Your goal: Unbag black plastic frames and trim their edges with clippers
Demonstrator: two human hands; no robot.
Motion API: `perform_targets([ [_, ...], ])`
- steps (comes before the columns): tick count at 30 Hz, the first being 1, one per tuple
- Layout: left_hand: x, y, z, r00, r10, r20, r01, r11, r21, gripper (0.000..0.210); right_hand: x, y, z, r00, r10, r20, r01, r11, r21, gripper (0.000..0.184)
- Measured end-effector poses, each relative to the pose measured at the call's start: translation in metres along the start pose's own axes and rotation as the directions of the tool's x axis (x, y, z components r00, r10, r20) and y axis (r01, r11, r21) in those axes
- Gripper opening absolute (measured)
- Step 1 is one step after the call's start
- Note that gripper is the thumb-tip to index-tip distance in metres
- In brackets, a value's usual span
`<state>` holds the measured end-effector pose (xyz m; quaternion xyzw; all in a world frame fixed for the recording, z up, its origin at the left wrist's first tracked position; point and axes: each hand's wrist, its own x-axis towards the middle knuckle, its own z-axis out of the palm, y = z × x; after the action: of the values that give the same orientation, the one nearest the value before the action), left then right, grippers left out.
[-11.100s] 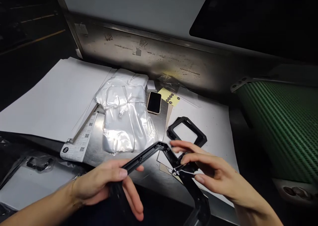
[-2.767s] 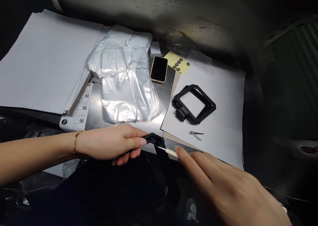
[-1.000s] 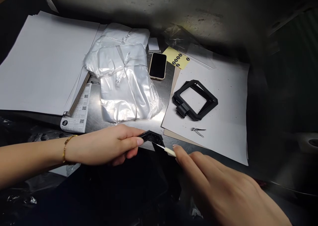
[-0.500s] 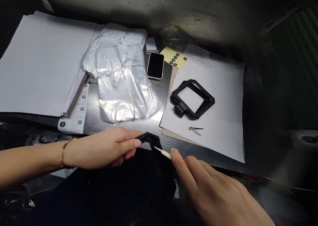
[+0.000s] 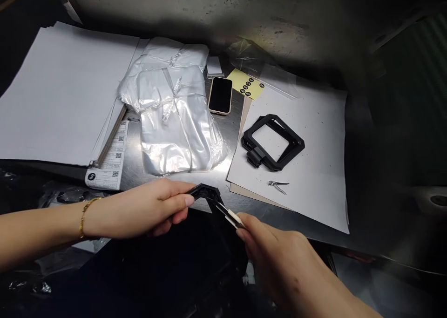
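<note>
Left hand: the person's left hand (image 5: 139,211), a gold-coloured chain bracelet (image 5: 84,218) on its wrist, pinches one end of a bent, dark-black plastic piece (image 5: 209,191) between thumb and fingers.
Black piece: it appears at the near edge of the brushed metal table (image 5: 133,155), in front of the tied bags; its lower part is lost in shadow.
Slim tool: a cream-handled tool with thin metal ends (image 5: 233,216) slants up towards the inner side of the bend; whether the tip touches it cannot be told.
Right hand: the right hand (image 5: 279,248) is closed around the tool's handle, index finger and thumb near its front.
Paper: a thick stack of large white sheets (image 5: 70,94) lies at far left, over a strip of printed labels with square codes (image 5: 113,171).
Bags: bundles of clear plastic bags tied crosswise (image 5: 171,141) overlap beside the paper.
Phone: a dark-screened phone in a pale case (image 5: 220,95) lies right of the bags, in front of small white cards (image 5: 214,65).
Stickers: a yellow sheet with round black stickers (image 5: 237,79) is just beside the phone.
Frames: black angular plastic frames (image 5: 291,156) rest, overlapping, on a large white sheet (image 5: 321,187).
Nippers: small silver nippers (image 5: 275,184) lie in front of the frames, handles apart.
</note>
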<state>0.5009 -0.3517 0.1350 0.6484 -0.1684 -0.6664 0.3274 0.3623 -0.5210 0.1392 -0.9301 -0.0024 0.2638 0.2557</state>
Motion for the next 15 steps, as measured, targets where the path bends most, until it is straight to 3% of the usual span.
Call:
perform_targets([
  [3,-0.001,-0.003,0.000,1.000,0.010,-0.009,-0.010,1.000,-0.007,0.033,0.002,-0.005,-0.007,0.993,0.056,0.100,-0.080,0.964,0.254,0.023],
  [8,-0.003,0.001,0.002,0.999,0.050,-0.004,-0.050,0.999,-0.006,0.031,-0.002,-0.009,-0.011,0.981,0.145,0.131,-0.191,0.843,0.503,0.019],
  [12,-0.003,0.004,0.002,1.000,0.025,-0.003,-0.025,0.999,-0.026,0.030,-0.001,-0.014,-0.007,0.907,0.285,0.309,-0.420,0.622,0.660,0.024],
  [15,-0.002,0.001,0.002,1.000,0.005,0.002,-0.005,0.998,-0.065,0.030,0.004,-0.018,-0.003,0.867,0.248,0.432,-0.498,0.433,0.751,0.023],
])
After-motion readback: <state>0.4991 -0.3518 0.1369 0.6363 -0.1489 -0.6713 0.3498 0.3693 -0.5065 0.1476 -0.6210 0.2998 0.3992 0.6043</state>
